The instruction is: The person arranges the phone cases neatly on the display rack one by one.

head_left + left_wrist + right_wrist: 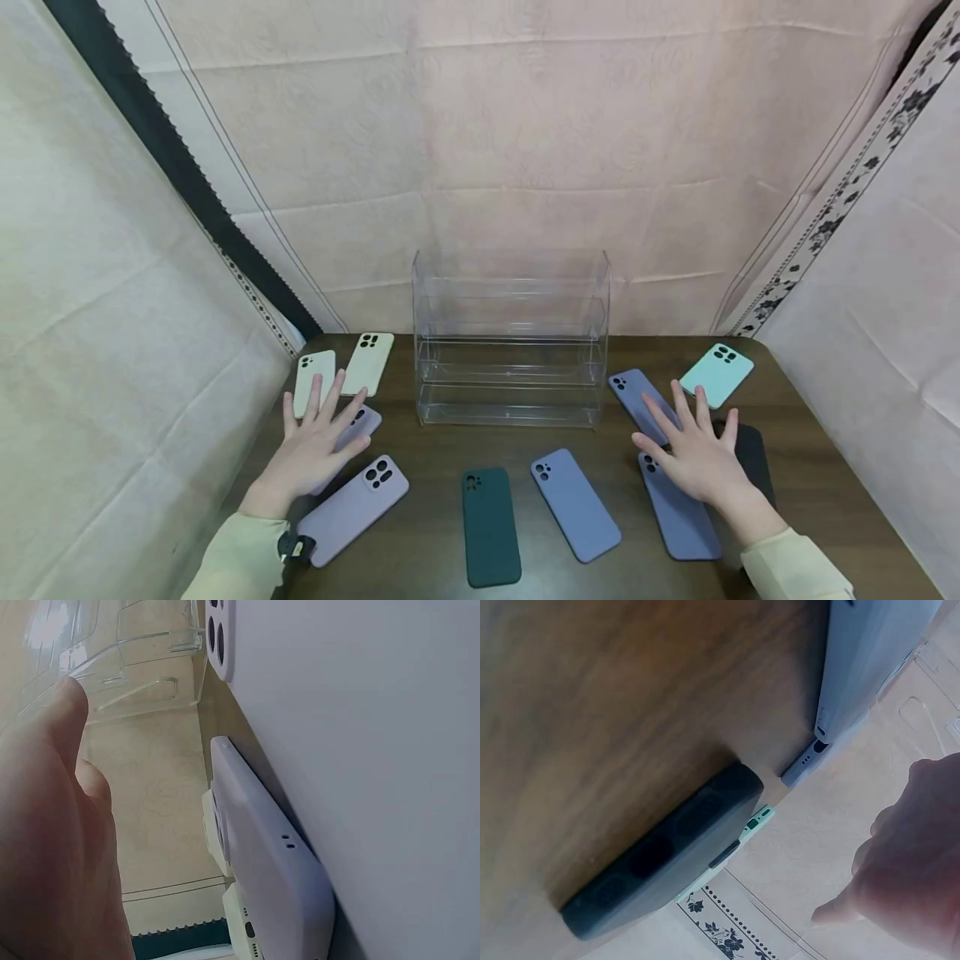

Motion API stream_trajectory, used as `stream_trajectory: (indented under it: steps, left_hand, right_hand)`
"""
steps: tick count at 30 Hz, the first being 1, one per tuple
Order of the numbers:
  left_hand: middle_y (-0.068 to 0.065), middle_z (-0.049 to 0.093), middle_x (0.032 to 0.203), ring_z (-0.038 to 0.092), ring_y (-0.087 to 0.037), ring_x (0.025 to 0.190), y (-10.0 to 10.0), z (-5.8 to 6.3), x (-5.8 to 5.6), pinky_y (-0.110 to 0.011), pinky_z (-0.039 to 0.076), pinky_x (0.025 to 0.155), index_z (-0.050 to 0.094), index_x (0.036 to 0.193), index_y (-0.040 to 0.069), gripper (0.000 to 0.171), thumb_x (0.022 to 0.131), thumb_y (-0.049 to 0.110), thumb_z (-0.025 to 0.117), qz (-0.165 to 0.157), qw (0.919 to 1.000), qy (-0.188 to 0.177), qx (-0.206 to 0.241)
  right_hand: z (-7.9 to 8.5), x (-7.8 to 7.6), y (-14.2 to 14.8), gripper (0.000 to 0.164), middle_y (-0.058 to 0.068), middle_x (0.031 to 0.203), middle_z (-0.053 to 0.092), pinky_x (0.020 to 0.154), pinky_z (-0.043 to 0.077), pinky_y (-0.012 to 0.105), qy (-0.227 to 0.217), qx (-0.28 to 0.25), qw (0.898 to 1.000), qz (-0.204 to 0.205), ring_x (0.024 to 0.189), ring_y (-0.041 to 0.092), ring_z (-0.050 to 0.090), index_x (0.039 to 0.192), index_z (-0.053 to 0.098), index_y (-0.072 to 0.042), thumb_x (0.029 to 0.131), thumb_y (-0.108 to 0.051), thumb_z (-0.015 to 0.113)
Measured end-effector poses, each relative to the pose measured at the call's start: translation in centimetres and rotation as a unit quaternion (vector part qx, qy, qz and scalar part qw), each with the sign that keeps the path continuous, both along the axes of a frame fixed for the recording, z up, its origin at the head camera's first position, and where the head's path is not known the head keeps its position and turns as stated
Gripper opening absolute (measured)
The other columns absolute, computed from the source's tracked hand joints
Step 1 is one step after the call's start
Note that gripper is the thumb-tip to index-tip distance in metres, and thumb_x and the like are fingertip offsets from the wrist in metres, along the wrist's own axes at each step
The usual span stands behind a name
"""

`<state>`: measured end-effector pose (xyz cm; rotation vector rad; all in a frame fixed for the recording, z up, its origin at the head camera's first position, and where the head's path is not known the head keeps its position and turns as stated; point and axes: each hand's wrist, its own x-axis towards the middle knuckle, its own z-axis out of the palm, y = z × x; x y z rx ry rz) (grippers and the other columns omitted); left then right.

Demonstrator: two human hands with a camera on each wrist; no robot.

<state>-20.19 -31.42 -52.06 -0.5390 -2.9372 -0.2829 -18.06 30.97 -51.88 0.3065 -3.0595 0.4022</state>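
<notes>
My left hand [306, 454], fingers spread, hovers over a lavender phone case [365, 422] and partly hides it. A larger lavender phone case [358, 510] lies beside the wrist, and two cream phone cases [371, 363] [315, 367] lie beyond the fingertips. My right hand [697, 460] is also spread, above a blue phone case [680, 518] and a black phone case [753, 458]. Another blue case [636, 393] and a mint case [717, 372] lie past its fingers. Both hands hold nothing; the left wrist view shows the left hand [56, 832] apart from the cases.
A clear tiered acrylic rack [512, 410] stands at the back middle of the dark wooden table [442, 454]. Between the hands lie a dark green phone case [491, 533] and a blue one [576, 506]. Pale cloth walls [510, 150] enclose the back and sides.
</notes>
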Motion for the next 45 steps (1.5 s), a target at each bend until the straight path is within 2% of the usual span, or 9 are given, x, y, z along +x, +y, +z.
stream_trajectory:
  steps: [7, 23, 26, 30, 32, 34, 37, 41, 45]
  left_hand:
    - [-0.001, -0.018, 0.179, -0.028, -0.036, 0.159, 0.3, -0.2, -0.4, -0.077, -0.021, 0.118, 0.023, 0.172, 0.03, 0.079, 0.106, 0.058, 0.057, -0.001, 1.0, 0.0, -0.007]
    - [-0.008, -0.009, 0.18, -0.026, -0.038, 0.16, 0.2, -0.3, -0.4, -0.068, -0.033, 0.116, 0.022, 0.172, 0.031, 0.08, 0.106, 0.06, 0.055, -0.006, 0.9998, 0.017, -0.002]
    - [-0.007, -0.008, 0.181, -0.025, -0.037, 0.16, 0.5, -0.1, -0.4, -0.068, -0.032, 0.117, 0.023, 0.172, 0.03, 0.079, 0.106, 0.057, 0.057, -0.017, 0.9995, 0.024, 0.01]
    - [-0.005, -0.007, 0.181, -0.017, -0.038, 0.163, 1.3, 0.2, -0.2, -0.072, -0.023, 0.12, 0.024, 0.172, 0.028, 0.076, 0.108, 0.047, 0.061, -0.04, 0.9963, 0.025, 0.071]
    - [-0.004, -0.003, 0.181, -0.006, -0.041, 0.164, 1.9, 0.5, -0.2, -0.076, -0.012, 0.123, 0.024, 0.172, 0.028, 0.074, 0.109, 0.04, 0.061, -0.049, 0.9908, 0.014, 0.126]
    - [-0.002, 0.005, 0.181, 0.008, -0.042, 0.163, 2.6, 0.9, -0.1, -0.076, 0.005, 0.125, 0.026, 0.172, 0.028, 0.071, 0.11, 0.035, 0.061, -0.052, 0.98, -0.003, 0.192]
    - [-0.001, 0.019, 0.178, 0.025, -0.04, 0.16, 3.9, 1.6, -0.3, -0.071, 0.028, 0.123, 0.031, 0.17, 0.024, 0.066, 0.112, 0.032, 0.059, -0.049, 0.9595, -0.019, 0.277]
    - [-0.009, 0.039, 0.171, 0.044, -0.036, 0.151, 6.0, 2.6, -1.2, -0.061, 0.047, 0.115, 0.04, 0.166, 0.012, 0.059, 0.112, 0.028, 0.06, -0.038, 0.9371, -0.01, 0.347]
    - [-0.016, 0.053, 0.16, 0.059, -0.034, 0.138, 8.0, 4.0, -2.4, -0.045, 0.056, 0.108, 0.048, 0.16, 0.006, 0.053, 0.112, 0.024, 0.061, -0.002, 0.9055, -0.009, 0.424]
  right_hand:
    - [-0.3, -0.2, 0.4, 0.082, 0.016, 0.178, -0.015, 0.108, -0.025, 0.086, 0.003, 0.002, 1.0, -0.001, 0.156, 0.044, -0.029, 0.173, 0.02, -0.027, 0.107, -0.069, 0.045]
    - [-0.2, 0.1, 0.1, 0.081, 0.018, 0.178, -0.009, 0.107, -0.033, 0.078, 0.007, -0.009, 1.0, 0.003, 0.158, 0.047, -0.025, 0.172, 0.024, -0.027, 0.106, -0.068, 0.047]
    - [0.0, 0.2, 0.2, 0.08, 0.018, 0.178, -0.009, 0.109, -0.025, 0.085, 0.004, -0.018, 1.0, 0.009, 0.158, 0.048, -0.023, 0.172, 0.023, -0.028, 0.107, -0.067, 0.049]
    - [0.6, 0.2, 1.0, 0.077, 0.024, 0.177, 0.005, 0.114, 0.004, 0.089, 0.003, -0.031, 0.999, 0.019, 0.16, 0.055, 0.0, 0.172, 0.027, -0.027, 0.108, -0.064, 0.05]
    - [1.1, 0.1, 1.9, 0.075, 0.029, 0.173, 0.02, 0.113, 0.022, 0.086, 0.002, -0.041, 0.999, 0.014, 0.156, 0.058, 0.019, 0.17, 0.032, -0.022, 0.109, -0.061, 0.05]
    - [1.5, -0.1, 3.2, 0.073, 0.034, 0.164, 0.036, 0.104, 0.039, 0.082, 0.002, -0.059, 0.998, -0.006, 0.145, 0.06, 0.039, 0.167, 0.037, -0.015, 0.11, -0.058, 0.051]
    - [1.7, -0.4, 5.8, 0.072, 0.037, 0.149, 0.053, 0.094, 0.049, 0.077, -0.007, -0.102, 0.993, -0.06, 0.13, 0.06, 0.054, 0.162, 0.041, -0.003, 0.111, -0.052, 0.054]
    - [1.5, -0.5, 9.5, 0.074, 0.041, 0.142, 0.055, 0.092, 0.051, 0.072, -0.039, -0.151, 0.978, -0.136, 0.126, 0.061, 0.056, 0.156, 0.041, 0.008, 0.109, -0.047, 0.06]
    - [1.0, -0.3, 11.9, 0.09, 0.049, 0.15, 0.038, 0.098, 0.048, 0.074, -0.116, -0.185, 0.958, -0.183, 0.132, 0.066, 0.044, 0.156, 0.033, 0.012, 0.105, -0.055, 0.063]
